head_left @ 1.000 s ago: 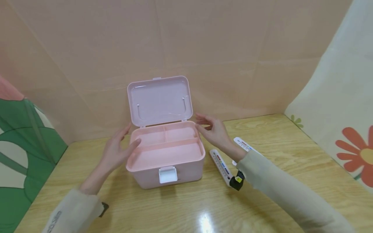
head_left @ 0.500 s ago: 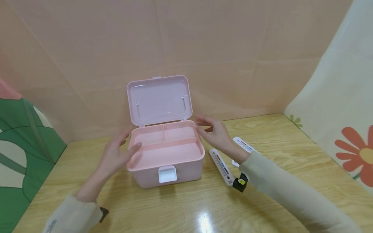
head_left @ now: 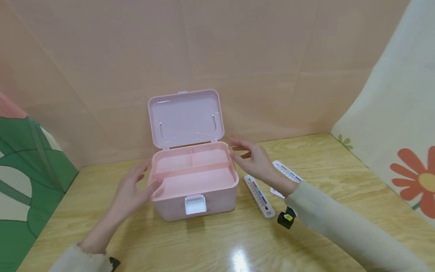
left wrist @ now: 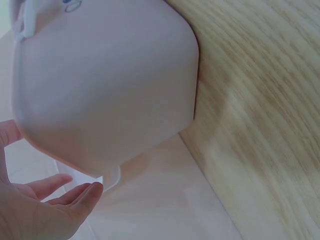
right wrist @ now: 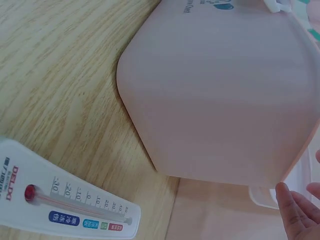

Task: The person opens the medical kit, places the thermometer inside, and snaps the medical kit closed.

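A pink plastic box [head_left: 217, 202] stands on the table, its lid [head_left: 187, 117] raised at the back and its white latch [head_left: 195, 204] hanging at the front. Inside sits a pink divided tray [head_left: 195, 182]. At the box's left side is my left hand [head_left: 127, 194], fingers spread outside and thumb at the rim; whether the thumb touches cannot be told. Beside the right rear rim is my right hand [head_left: 253, 160], thumb and fingers apart and gripping nothing. Both wrist views show fingertips near the rim of the box [left wrist: 110, 85].
Right of the box lies a white wall thermometer [head_left: 259, 196]; the right wrist view shows that thermometer's [right wrist: 75, 200] scale and red bulb. A second white thermometer [head_left: 287, 172] lies farther right, partly behind my forearm. A beige backdrop [head_left: 272, 75] rises behind the wooden table [head_left: 190, 249].
Both hands have drawn slightly toward me, the left one lower along the box side and the right one a little to the right. The box and thermometers stay in place.
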Available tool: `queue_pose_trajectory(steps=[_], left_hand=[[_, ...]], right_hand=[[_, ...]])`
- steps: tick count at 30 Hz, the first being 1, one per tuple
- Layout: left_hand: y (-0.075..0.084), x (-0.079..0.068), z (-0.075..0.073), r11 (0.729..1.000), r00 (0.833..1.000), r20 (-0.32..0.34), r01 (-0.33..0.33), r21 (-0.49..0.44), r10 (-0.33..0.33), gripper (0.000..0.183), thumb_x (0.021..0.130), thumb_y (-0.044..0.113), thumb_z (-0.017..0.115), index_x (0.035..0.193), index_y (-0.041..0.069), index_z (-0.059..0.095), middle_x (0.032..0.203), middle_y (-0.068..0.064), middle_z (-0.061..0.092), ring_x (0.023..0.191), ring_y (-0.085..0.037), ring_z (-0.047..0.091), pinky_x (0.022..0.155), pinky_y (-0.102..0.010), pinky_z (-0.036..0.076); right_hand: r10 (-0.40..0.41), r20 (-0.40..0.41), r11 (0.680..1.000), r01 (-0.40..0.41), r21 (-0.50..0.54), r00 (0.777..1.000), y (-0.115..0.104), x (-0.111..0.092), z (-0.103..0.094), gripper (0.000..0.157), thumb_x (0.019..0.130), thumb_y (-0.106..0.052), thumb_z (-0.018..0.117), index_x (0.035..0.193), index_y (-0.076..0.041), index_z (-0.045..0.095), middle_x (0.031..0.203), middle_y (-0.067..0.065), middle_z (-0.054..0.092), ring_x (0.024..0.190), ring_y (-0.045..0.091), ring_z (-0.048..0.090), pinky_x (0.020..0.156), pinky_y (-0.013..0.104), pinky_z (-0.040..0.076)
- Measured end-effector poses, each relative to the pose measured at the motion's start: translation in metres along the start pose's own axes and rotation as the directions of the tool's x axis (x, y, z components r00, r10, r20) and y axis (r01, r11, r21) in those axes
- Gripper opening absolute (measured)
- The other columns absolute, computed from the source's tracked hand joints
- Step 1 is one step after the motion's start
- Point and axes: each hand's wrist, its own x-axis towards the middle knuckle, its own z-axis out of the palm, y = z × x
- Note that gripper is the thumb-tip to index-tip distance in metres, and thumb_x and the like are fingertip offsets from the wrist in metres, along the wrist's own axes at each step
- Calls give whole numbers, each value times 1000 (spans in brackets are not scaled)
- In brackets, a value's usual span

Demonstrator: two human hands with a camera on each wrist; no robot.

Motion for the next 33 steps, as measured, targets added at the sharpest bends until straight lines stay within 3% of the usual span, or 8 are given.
queue_pose_trajectory(steps=[10, 22, 33], left_hand=[[4, -11, -3, 998, 998, 32, 59, 20, -60, 67, 89, 31, 68, 143, 1, 41, 145, -27, 40, 120, -50, 50, 101, -59, 46], [2, -24, -1, 1000, 1000, 5, -28, 1, 28, 65, 87, 24, 70, 140, -2, 43, 143, -23, 44, 127, -40, 46, 102, -54, 47], [6, -30, 1, 999, 999, 21, -28, -30, 29, 67, 86, 23, 72, 141, 0, 43, 145, -20, 42, 130, -38, 43, 104, -52, 45]], right_hand=[[-17, 24, 1000, 17, 9, 1000, 4, -9, -3, 44, 89, -9, 65, 131, -2, 56, 131, 18, 59, 111, 32, 61, 84, 40, 59], [-55, 27, 998, 55, -7, 998, 7, -18, -7, 42, 90, -12, 66, 129, -2, 58, 128, 18, 61, 109, 34, 62, 82, 38, 60], [-84, 48, 996, 85, -25, 995, 6, -25, -9, 41, 91, -12, 66, 129, -1, 57, 128, 18, 61, 108, 32, 63, 80, 36, 61]])
